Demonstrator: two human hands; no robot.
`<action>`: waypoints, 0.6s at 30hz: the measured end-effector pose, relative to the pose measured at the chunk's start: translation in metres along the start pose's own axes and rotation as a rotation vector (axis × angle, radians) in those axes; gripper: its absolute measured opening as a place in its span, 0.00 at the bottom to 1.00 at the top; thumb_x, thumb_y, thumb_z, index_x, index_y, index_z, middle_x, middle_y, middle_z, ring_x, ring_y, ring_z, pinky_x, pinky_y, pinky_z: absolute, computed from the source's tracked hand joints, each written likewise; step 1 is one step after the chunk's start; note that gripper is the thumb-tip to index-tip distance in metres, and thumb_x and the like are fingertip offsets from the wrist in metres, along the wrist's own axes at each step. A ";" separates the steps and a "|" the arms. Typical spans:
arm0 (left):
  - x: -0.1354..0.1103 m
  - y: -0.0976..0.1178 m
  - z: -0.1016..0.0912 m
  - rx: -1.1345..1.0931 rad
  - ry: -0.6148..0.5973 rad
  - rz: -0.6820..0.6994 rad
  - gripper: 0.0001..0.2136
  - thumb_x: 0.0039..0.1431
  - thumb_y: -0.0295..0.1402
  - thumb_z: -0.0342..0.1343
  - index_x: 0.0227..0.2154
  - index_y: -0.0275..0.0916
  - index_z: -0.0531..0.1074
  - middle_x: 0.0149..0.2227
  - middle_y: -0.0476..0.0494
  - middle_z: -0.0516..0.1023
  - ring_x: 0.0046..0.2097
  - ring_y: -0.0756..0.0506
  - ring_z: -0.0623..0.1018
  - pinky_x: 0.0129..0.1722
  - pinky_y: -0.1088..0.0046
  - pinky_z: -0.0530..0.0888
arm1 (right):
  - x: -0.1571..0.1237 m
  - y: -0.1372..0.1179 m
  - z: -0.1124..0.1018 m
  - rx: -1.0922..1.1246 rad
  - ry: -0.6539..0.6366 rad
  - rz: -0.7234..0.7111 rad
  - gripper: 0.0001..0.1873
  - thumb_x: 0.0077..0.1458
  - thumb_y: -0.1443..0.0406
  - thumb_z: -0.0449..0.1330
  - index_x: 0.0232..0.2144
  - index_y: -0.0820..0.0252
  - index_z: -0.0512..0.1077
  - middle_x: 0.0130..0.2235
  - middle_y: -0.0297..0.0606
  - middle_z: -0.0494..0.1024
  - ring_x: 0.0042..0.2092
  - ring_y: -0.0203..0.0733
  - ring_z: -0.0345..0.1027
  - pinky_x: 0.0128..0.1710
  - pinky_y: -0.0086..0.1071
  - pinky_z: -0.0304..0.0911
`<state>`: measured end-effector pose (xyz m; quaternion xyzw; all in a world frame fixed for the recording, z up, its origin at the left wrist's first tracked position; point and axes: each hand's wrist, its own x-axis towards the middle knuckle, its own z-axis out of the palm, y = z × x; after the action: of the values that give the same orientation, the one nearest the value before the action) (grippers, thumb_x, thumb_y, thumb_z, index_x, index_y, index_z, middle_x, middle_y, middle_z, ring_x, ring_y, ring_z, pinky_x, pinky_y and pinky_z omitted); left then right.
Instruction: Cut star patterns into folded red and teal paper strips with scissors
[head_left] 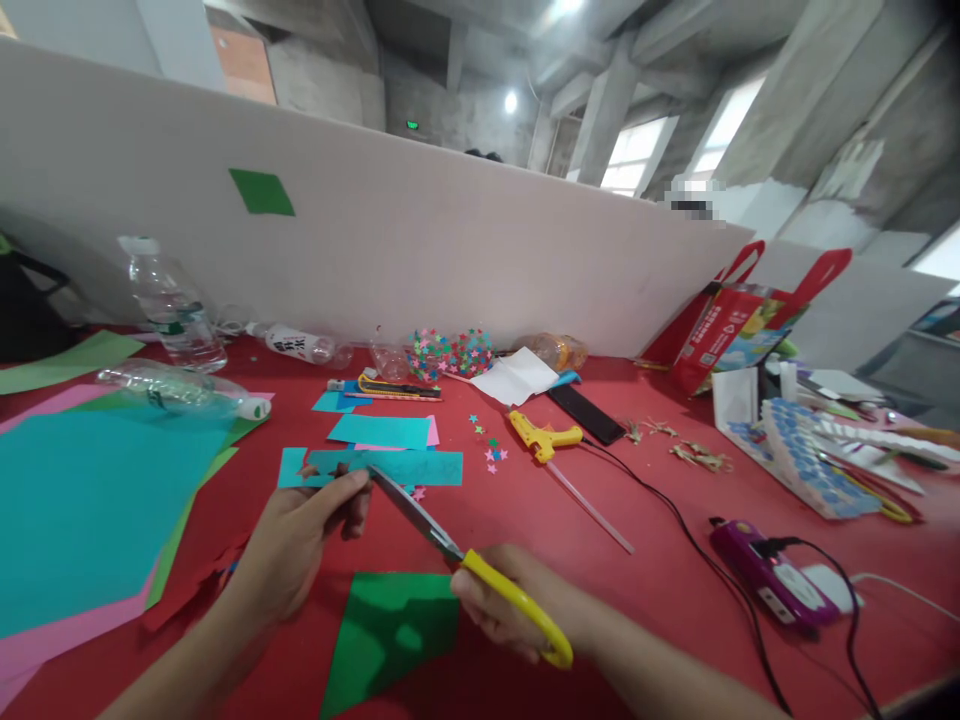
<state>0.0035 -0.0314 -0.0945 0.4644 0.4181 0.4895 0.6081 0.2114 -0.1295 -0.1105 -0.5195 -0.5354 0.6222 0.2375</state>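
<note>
My left hand [300, 540] pinches a long blue paper strip [427, 468] near its left part, fingers closed. Scissors with yellow handles [517, 607] are in my right hand [502, 605], its fingers wrapped round them. Their blades point up and left, the tips at the strip beside my left thumb; whether they bite into the paper I cannot tell. Below, a green paper sheet [394, 625] lies on the red table under the shadow of my hands. Just beyond the strip rests a blue paper rectangle [381, 432] with pink paper beneath it.
A yellow glue gun [544, 437] and a black phone-like slab [586, 413] lie ahead. Star confetti [450, 352] sits by the white partition [450, 220]. Large coloured sheets [90, 500] and bottles [176, 315] fill the left; a purple power strip [772, 575] and red bag [739, 325] stand right.
</note>
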 end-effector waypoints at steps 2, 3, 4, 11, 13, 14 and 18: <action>0.002 0.001 -0.002 0.002 -0.024 0.014 0.11 0.46 0.38 0.64 0.17 0.37 0.72 0.18 0.50 0.72 0.21 0.50 0.69 0.19 0.76 0.67 | 0.000 0.000 -0.002 -0.003 -0.009 -0.012 0.25 0.57 0.46 0.51 0.20 0.59 0.59 0.14 0.23 0.56 0.12 0.26 0.50 0.08 0.20 0.49; 0.003 0.001 -0.004 0.010 -0.038 0.031 0.11 0.47 0.38 0.63 0.18 0.37 0.72 0.19 0.49 0.72 0.22 0.50 0.70 0.19 0.76 0.67 | -0.001 0.001 -0.003 -0.001 -0.012 -0.018 0.25 0.57 0.46 0.51 0.20 0.59 0.59 0.14 0.23 0.56 0.12 0.26 0.50 0.08 0.19 0.49; 0.005 0.000 -0.006 0.021 -0.050 0.052 0.10 0.48 0.38 0.63 0.20 0.38 0.73 0.19 0.49 0.73 0.22 0.50 0.70 0.19 0.75 0.68 | -0.001 0.001 -0.003 -0.001 -0.010 -0.029 0.25 0.58 0.46 0.51 0.20 0.59 0.59 0.14 0.23 0.56 0.12 0.26 0.49 0.08 0.19 0.48; 0.008 -0.004 -0.013 0.071 -0.119 0.160 0.07 0.55 0.35 0.60 0.25 0.39 0.72 0.20 0.51 0.71 0.24 0.50 0.70 0.22 0.74 0.68 | -0.004 0.004 -0.004 0.030 -0.027 -0.100 0.26 0.57 0.45 0.51 0.20 0.60 0.60 0.13 0.23 0.56 0.12 0.26 0.49 0.08 0.19 0.45; 0.003 -0.004 -0.008 0.051 -0.122 0.166 0.07 0.56 0.35 0.58 0.25 0.39 0.71 0.21 0.52 0.71 0.24 0.50 0.70 0.23 0.74 0.68 | -0.003 0.006 -0.004 0.020 -0.041 -0.126 0.28 0.58 0.44 0.50 0.19 0.60 0.61 0.13 0.23 0.56 0.11 0.26 0.50 0.09 0.19 0.45; 0.001 -0.004 -0.005 0.041 -0.114 0.169 0.06 0.56 0.34 0.58 0.26 0.39 0.71 0.20 0.52 0.71 0.24 0.50 0.70 0.23 0.74 0.67 | -0.003 0.008 -0.004 0.017 -0.047 -0.133 0.29 0.58 0.44 0.49 0.19 0.61 0.62 0.12 0.23 0.57 0.11 0.26 0.50 0.10 0.19 0.45; -0.006 0.000 0.002 0.045 -0.094 0.173 0.06 0.56 0.33 0.57 0.25 0.39 0.70 0.20 0.53 0.69 0.24 0.51 0.69 0.23 0.75 0.67 | -0.001 0.012 -0.003 0.016 -0.046 -0.135 0.31 0.55 0.40 0.48 0.20 0.61 0.62 0.12 0.23 0.57 0.11 0.26 0.50 0.10 0.19 0.45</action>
<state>0.0049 -0.0373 -0.0940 0.5348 0.3582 0.5084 0.5721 0.2178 -0.1323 -0.1204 -0.4657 -0.5696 0.6209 0.2706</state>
